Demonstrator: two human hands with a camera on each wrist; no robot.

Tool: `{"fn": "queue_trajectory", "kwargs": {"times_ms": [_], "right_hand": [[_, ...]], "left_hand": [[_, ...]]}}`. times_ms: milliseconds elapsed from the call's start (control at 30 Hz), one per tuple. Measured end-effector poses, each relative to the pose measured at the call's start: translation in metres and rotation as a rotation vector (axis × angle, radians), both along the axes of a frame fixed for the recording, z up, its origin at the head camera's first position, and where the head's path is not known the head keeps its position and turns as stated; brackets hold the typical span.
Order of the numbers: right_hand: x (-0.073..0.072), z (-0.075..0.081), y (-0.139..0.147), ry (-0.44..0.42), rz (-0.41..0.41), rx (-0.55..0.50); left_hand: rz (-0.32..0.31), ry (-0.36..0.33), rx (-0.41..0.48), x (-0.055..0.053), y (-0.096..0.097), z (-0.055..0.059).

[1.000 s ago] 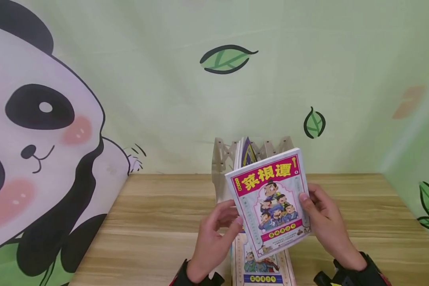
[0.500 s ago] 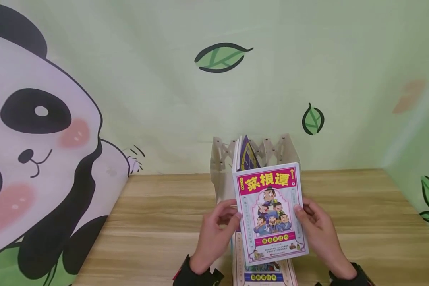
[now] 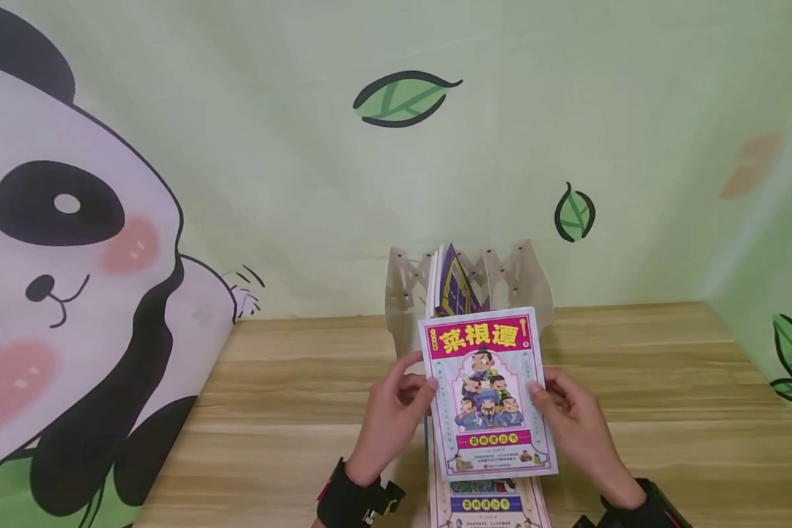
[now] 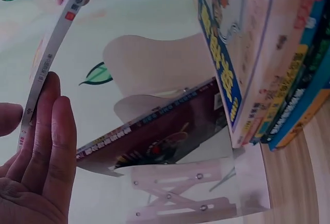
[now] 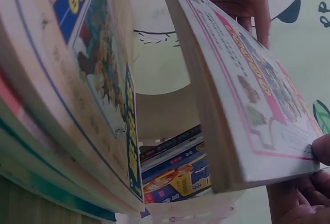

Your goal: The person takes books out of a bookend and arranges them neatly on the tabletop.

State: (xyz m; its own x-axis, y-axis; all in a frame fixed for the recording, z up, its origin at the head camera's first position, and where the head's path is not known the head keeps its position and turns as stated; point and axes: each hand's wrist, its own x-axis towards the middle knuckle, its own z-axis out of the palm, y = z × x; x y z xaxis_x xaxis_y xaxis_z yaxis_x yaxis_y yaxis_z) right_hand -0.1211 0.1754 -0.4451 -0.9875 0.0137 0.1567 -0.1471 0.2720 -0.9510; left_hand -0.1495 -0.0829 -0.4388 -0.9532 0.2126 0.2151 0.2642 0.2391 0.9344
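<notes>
A thin white comic-style book (image 3: 488,400) with a magenta title band and cartoon figures is held up, front cover toward me. My left hand (image 3: 394,414) pinches its left edge between thumb and fingers. At the opposite edge my right hand (image 3: 579,429) grips it, thumb on the cover. In the left wrist view the book's spine (image 4: 51,53) runs between the left thumb and fingers. Under the held book lies a stack of books (image 3: 491,506), its top one with a blue band, partly hidden.
Behind the held book a beige expandable book rack (image 3: 402,293) stands on the wooden table (image 3: 290,411). Several books (image 3: 455,282) stand in it, one purple and leaning. A green backdrop (image 3: 290,161) with a printed panda (image 3: 99,220) rises behind the table.
The held book was tilted and higher; it is now more upright in view, lower, and slightly further left. Both hands keep their hold and moved with it. The head view shifts slightly.
</notes>
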Motion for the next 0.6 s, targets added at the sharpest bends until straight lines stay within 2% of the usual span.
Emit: {"fn": "queue_trajectory", "kwargs": {"times_ms": [167,400,600], "right_hand": [[-0.002,-0.006,0.0,-0.008,0.006,0.027],[-0.008,-0.018,0.002,-0.005,0.034,0.16],[-0.012,-0.02,0.005,-0.035,0.073,0.239]], "left_hand": [[0.003,-0.035,-0.049,-0.005,-0.001,-0.005],[-0.02,-0.065,-0.103,-0.01,-0.004,-0.012],[-0.044,-0.092,-0.133,-0.014,-0.005,-0.017]]}}
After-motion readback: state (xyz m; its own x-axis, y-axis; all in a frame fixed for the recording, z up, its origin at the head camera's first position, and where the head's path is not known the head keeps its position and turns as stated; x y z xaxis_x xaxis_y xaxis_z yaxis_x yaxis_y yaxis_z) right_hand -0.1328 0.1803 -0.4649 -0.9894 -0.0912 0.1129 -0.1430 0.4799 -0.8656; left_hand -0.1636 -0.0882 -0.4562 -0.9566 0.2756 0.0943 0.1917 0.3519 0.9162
